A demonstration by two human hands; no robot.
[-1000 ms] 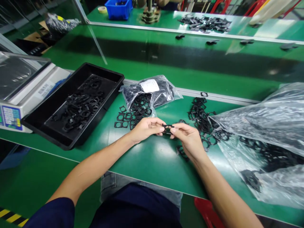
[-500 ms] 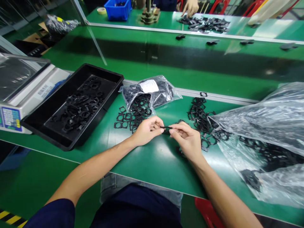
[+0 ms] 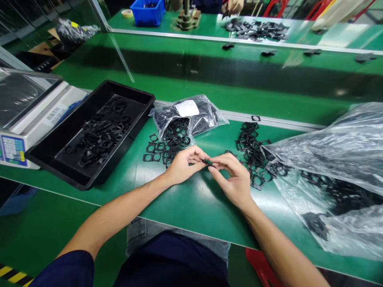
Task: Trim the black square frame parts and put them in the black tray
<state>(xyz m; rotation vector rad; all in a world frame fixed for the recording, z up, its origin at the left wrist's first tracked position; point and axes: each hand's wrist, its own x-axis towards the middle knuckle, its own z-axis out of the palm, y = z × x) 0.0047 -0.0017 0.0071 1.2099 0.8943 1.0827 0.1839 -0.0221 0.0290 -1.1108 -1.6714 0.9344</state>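
Between the fingertips of both hands is a small thin black plastic part (image 3: 208,162), tilted, its shape partly hidden by the fingers. My left hand (image 3: 185,165) pinches its left end, and my right hand (image 3: 235,175) has thumb and fingers closed at its right end. Just beyond my left hand, black square frames with round holes (image 3: 156,147) lie loose beside a clear bag (image 3: 206,119) full of black parts. A heap of similar black frames (image 3: 249,137) spreads past my right hand.
At left, a deep black tray (image 3: 131,139) with black parts stands against a scale (image 3: 18,131). A large clear plastic bag (image 3: 329,147) covers the right side. Across a divider are a co-worker's hand (image 3: 236,7), a black parts pile (image 3: 257,30) and a blue bin (image 3: 148,14).
My right hand has shifted slightly left, and the black part now tilts down to the right between my fingers. The co-worker's hand has drawn back from the far pile.
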